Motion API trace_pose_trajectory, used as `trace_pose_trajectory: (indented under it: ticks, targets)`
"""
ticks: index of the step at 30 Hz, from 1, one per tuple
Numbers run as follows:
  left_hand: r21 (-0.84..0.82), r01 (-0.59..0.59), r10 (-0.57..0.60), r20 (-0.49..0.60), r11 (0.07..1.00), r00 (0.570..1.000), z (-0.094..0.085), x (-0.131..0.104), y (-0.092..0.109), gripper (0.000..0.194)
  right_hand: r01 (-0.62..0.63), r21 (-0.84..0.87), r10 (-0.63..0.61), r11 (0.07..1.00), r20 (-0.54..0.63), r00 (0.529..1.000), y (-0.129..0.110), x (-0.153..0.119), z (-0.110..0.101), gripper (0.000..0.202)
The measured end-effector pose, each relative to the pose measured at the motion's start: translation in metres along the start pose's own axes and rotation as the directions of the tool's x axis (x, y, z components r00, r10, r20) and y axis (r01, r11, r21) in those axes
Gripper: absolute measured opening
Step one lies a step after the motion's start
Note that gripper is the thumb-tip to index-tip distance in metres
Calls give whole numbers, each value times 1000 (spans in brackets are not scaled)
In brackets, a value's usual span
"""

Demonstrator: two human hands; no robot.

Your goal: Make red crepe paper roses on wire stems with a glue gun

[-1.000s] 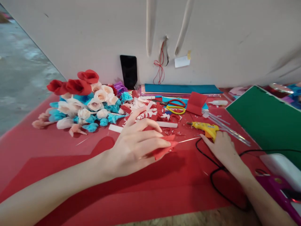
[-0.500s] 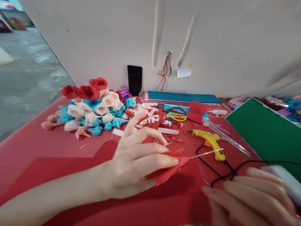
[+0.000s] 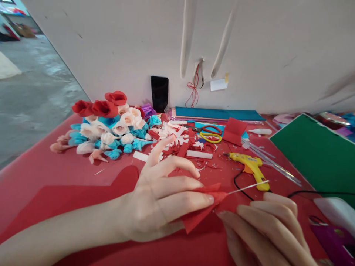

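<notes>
My left hand [image 3: 155, 199] pinches a folded piece of red crepe paper [image 3: 195, 220] between thumb and forefinger, its other fingers fanned upward. A thin pale wire [image 3: 248, 187] juts out of the paper's gathered tip toward the right. My right hand [image 3: 266, 225] is close beside that tip, fingers loosely bent and thumb a little apart from them, with nothing visible in it. Whether its thumb touches the paper I cannot tell. Beyond the hands lies a yellow glue gun [image 3: 249, 164], its nozzle pointing left.
Paper flowers [image 3: 111, 125] in red, white and blue are heaped at the left. Paper scraps [image 3: 177, 138] lie beside scissors [image 3: 212, 135]. A phone [image 3: 160, 94] leans on the wall. Clear sticks [image 3: 273, 162] and a green board [image 3: 316, 151] are at the right, above a purple object [image 3: 332, 240].
My right hand has moved left, up to the gathered tip of the red paper. The left hand keeps its pinch and has shifted slightly down and right with the paper.
</notes>
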State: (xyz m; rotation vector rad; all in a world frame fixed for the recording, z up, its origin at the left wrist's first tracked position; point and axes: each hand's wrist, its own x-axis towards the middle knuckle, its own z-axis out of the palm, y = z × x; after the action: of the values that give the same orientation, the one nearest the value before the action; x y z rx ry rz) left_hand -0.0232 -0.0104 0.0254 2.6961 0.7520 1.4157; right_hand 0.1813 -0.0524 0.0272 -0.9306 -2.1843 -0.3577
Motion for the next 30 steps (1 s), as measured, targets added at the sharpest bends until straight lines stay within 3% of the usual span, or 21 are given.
trace_pose_trajectory:
  ticks: [23,30]
  targets:
    - [32,-15,17,-55,999,998,3,0,1,19,-12,74,9,997,31,999,5,6,0,13]
    - [73,-32,32,0,997,999,3,1,4,21,0,101,-6,995,62,998,8,8,-3,15]
